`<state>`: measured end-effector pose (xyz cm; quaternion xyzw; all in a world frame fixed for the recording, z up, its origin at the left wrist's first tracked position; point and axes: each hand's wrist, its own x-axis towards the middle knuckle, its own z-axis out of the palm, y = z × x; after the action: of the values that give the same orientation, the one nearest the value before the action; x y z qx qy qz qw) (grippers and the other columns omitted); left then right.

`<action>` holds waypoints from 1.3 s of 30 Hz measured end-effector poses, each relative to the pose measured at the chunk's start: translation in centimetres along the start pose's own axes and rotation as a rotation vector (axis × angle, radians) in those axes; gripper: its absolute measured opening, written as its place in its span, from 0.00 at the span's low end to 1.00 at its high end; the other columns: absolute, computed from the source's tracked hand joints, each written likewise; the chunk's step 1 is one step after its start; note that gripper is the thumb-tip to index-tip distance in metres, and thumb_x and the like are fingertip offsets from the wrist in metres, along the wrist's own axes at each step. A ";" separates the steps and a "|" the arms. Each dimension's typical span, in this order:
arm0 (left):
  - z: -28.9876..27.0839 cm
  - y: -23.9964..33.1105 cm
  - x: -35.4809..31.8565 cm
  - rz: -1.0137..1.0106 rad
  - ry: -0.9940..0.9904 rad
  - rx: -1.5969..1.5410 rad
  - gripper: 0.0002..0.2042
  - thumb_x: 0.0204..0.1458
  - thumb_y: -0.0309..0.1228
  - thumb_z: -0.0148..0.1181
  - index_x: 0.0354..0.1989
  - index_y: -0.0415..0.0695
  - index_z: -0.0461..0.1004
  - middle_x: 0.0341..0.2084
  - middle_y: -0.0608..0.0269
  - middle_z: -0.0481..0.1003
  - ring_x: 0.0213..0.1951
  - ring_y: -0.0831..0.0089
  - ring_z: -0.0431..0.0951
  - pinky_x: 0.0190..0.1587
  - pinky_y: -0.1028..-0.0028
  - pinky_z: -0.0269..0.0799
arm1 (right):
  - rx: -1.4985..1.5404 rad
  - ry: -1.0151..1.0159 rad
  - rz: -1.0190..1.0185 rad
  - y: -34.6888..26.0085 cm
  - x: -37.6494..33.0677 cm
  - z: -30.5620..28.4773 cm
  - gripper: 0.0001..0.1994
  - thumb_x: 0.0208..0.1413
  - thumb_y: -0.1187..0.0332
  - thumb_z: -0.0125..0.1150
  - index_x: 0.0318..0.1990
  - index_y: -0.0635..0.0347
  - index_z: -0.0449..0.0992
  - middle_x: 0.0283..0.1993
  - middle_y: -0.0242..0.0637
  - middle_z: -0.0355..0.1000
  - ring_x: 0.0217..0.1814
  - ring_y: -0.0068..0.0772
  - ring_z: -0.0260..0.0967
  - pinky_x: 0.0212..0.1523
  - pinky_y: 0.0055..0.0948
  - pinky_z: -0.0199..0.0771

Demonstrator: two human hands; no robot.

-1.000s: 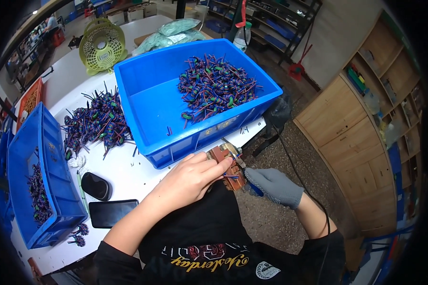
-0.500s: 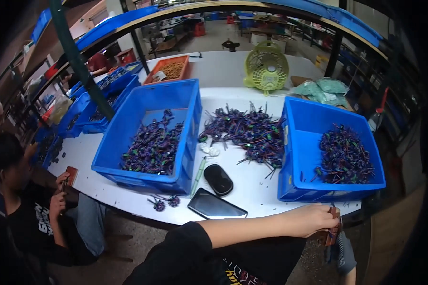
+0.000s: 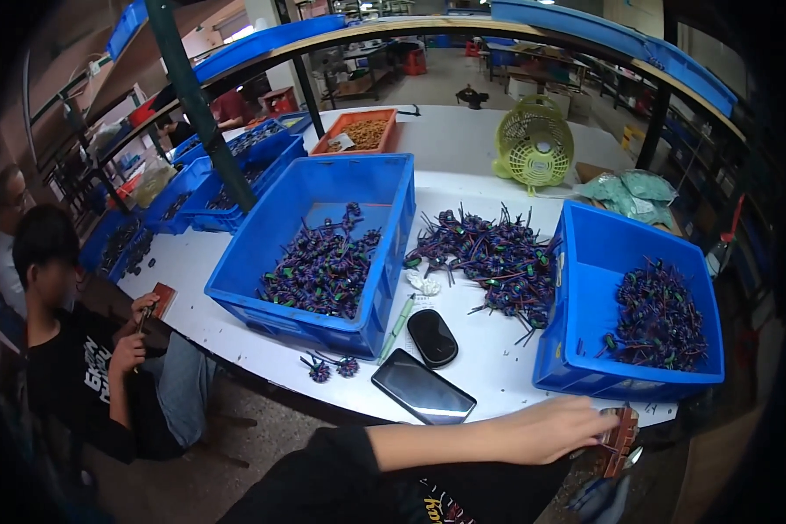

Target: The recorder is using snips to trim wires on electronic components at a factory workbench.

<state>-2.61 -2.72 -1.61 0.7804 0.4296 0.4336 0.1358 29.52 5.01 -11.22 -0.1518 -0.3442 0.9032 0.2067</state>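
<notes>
My left hand reaches to the right across the front of the table, its fingers closed on the edge of a reddish-brown block. A thin dark wire shows by the fingertips. Below the block, my right hand, blurred and grey-covered, is closed around pliers with a silvery tip and what look like blue handles. Just beyond my left hand stands a blue bin partly filled with purple-and-green wire-wound coils. More coils lie in a loose pile on the table.
A larger blue bin of coils stands left. Between the bins lie a phone, a dark oval case and a green pen. Two coils rest near the front edge. Behind are a green fan and an orange tray. A co-worker sits left.
The view has shifted, so the table sits lower and further right in the picture. My right hand has dropped lower beneath the block, and the pliers' tip now shows.
</notes>
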 end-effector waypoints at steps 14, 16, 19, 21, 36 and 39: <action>-26.8 -3.6 -12.4 -0.892 0.703 1.321 0.18 0.62 0.29 0.58 0.58 0.36 0.71 0.42 0.44 0.77 0.39 0.51 0.79 0.44 0.58 0.77 | 0.144 0.463 0.180 15.9 -1.8 -4.7 0.22 0.72 0.46 0.46 0.37 0.55 0.74 0.31 0.32 0.72 0.31 0.31 0.70 0.37 0.32 0.74; -26.6 -4.6 -12.1 -0.880 0.541 1.430 0.19 0.59 0.29 0.61 0.57 0.36 0.72 0.42 0.45 0.77 0.41 0.50 0.78 0.44 0.57 0.77 | 0.300 0.355 0.187 15.1 -1.6 -4.3 0.22 0.72 0.46 0.47 0.38 0.54 0.74 0.30 0.31 0.72 0.30 0.30 0.69 0.37 0.31 0.73; -24.7 -3.7 -8.6 -0.598 0.230 1.386 0.15 0.51 0.27 0.65 0.47 0.37 0.78 0.39 0.52 0.76 0.41 0.52 0.77 0.44 0.61 0.76 | 0.418 0.276 0.165 15.9 -1.4 -5.6 0.21 0.72 0.46 0.47 0.38 0.53 0.75 0.30 0.30 0.71 0.30 0.29 0.69 0.36 0.31 0.72; -22.5 -3.2 -5.9 -0.548 0.159 1.333 0.11 0.51 0.28 0.65 0.41 0.38 0.80 0.38 0.55 0.77 0.39 0.54 0.76 0.43 0.62 0.74 | 0.482 0.216 0.133 17.0 -1.3 -7.3 0.21 0.72 0.45 0.47 0.38 0.51 0.74 0.29 0.29 0.70 0.29 0.28 0.68 0.35 0.31 0.71; -17.0 -15.6 -9.9 -1.321 -0.026 1.420 0.07 0.53 0.26 0.60 0.34 0.40 0.85 0.35 0.52 0.78 0.34 0.52 0.83 0.33 0.58 0.78 | 0.555 0.060 0.158 16.0 -1.1 -7.0 0.21 0.71 0.44 0.49 0.34 0.50 0.71 0.25 0.26 0.63 0.27 0.25 0.60 0.32 0.30 0.64; -17.3 -17.4 -10.5 -1.319 0.099 1.412 0.07 0.54 0.24 0.59 0.34 0.39 0.84 0.37 0.51 0.77 0.32 0.51 0.84 0.32 0.57 0.80 | 0.550 0.058 0.142 15.6 -1.4 -6.0 0.21 0.71 0.44 0.49 0.35 0.51 0.71 0.25 0.26 0.63 0.27 0.25 0.60 0.32 0.30 0.64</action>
<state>-28.69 -3.44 -7.51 0.2650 0.9481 -0.0556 -0.1667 29.04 -2.83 -26.00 -0.1395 -0.0689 0.9702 0.1860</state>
